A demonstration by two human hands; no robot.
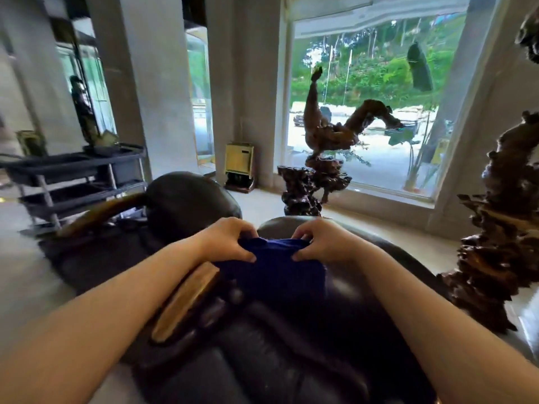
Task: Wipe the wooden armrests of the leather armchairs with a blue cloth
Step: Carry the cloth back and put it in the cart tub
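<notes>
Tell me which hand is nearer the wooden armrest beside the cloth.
Left. The left hand grips the blue cloth just above the wooden armrest; the right hand holds the cloth's far side.

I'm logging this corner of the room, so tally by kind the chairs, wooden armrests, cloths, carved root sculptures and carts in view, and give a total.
Black leather armchairs: 2
Wooden armrests: 2
Blue cloth: 1, held by left hand and right hand
Carved root sculptures: 2
Dark utility cart: 1
Total: 8

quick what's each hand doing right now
Left hand: closed, gripping the blue cloth.
Right hand: closed, gripping the same cloth.
</notes>
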